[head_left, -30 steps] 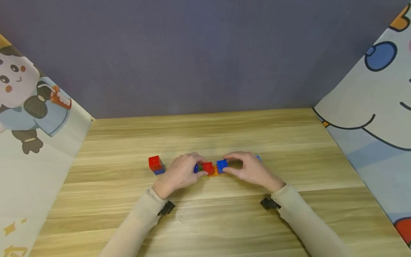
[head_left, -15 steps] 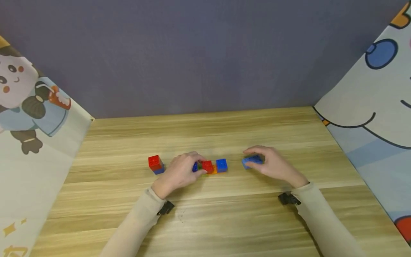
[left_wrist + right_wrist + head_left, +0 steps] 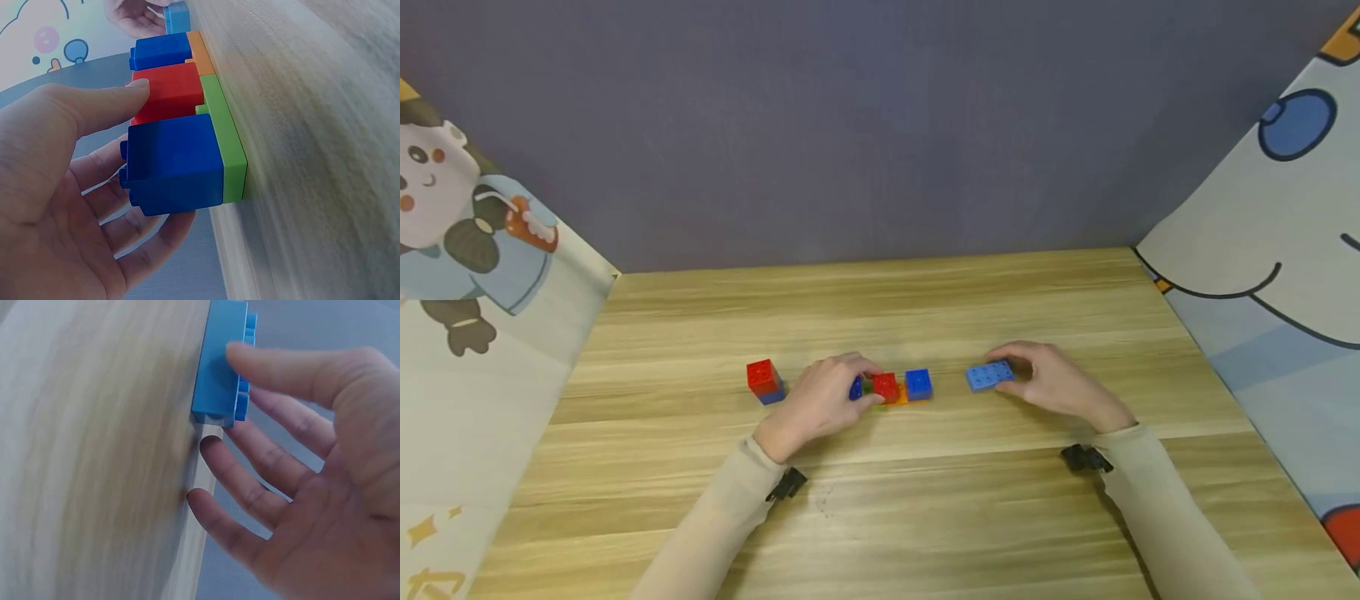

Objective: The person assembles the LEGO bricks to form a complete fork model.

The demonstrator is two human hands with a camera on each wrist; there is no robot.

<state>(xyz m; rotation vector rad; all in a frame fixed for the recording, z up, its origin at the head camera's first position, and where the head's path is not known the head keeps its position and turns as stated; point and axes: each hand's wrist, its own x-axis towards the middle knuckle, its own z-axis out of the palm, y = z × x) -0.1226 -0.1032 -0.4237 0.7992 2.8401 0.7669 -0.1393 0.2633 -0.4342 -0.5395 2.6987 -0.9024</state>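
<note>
A low row of building bricks lies on the wooden table: a green base brick (image 3: 228,147) and an orange base brick (image 3: 201,53) end to end. On top stand a dark blue brick (image 3: 178,165) at the left, a red brick (image 3: 886,387) in the middle and another dark blue brick (image 3: 917,384) at the right. My left hand (image 3: 823,404) grips this row, its thumb on the red brick and its fingers behind. To the right, apart from the row, my right hand (image 3: 1056,387) pinches a light blue brick (image 3: 988,377) between thumb and fingers, studs up.
Left of my left hand stands a small stack, a red brick (image 3: 763,377) over a blue brick (image 3: 772,398). A grey panel (image 3: 880,133) rises behind the table (image 3: 880,517). Printed cartoon walls (image 3: 1240,250) flank both sides.
My right hand has left the right-hand dark blue brick and moved right to the light blue brick, which has turned slightly. The left hand has stayed on the row.
</note>
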